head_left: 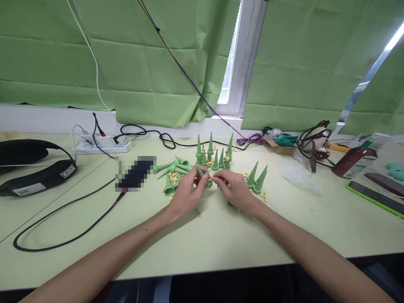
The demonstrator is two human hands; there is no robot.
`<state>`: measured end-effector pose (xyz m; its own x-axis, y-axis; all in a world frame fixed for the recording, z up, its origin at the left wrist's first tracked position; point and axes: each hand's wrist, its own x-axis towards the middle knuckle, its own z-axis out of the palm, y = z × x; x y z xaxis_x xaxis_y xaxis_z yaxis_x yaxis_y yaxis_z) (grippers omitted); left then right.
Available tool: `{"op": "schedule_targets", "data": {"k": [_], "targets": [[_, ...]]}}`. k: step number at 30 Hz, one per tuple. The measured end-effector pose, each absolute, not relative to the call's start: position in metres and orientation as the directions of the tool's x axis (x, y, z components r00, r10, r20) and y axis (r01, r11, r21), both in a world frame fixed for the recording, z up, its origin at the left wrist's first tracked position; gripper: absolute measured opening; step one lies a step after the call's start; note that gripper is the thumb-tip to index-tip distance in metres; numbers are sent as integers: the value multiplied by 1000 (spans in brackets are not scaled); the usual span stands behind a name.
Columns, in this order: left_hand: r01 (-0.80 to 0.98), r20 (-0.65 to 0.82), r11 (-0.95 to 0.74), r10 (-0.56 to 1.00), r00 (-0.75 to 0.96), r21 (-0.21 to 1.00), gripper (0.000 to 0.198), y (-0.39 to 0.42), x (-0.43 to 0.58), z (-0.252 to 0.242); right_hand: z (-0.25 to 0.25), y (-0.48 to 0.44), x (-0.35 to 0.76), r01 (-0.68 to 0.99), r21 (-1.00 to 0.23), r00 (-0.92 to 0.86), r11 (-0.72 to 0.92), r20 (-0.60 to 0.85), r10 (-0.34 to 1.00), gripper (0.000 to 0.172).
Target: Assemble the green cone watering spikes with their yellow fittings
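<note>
My left hand (187, 192) is closed around a green plastic watering spike (200, 171), its pointed end up and to the left. Facing it, my right hand (235, 188) pinches a small yellow valve piece (211, 179) against the spike's wide end; how far it sits in is too small to tell. Behind the hands several green spikes (211, 146) stand upright with yellow pieces among them. Two more upright spikes (259, 181) are beyond my right hand. To the left lies a heap of loose spikes (179, 168), with a pile of yellow pieces (173, 178).
A black cable (57, 249) loops over the table's left side to a pixelated dark object (137, 173). Farther back are a power strip (123, 147) and a black headset-like device (41, 181). At right are a plastic bag (299, 179), a brown bottle (353, 162) and a phone (375, 198).
</note>
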<state>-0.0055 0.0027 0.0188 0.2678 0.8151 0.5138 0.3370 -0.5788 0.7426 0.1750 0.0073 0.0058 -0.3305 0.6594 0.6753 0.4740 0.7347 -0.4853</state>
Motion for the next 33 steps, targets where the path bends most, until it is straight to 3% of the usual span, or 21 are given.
{"op": "schedule_targets", "data": {"k": [11,23,33], "targets": [[358,520,-585,811,268,728,20,2,-5,17,6,7,175,507,-471,-354,722,650,673,27],[348,514,-567,824,240,746,18,6,-5,16,9,3,175,472,-524,-342,709,633,695,15],[335,538,-584,812,227,740,19,5,-6,16,12,3,176,433,-479,-364,763,682,635,14]]}}
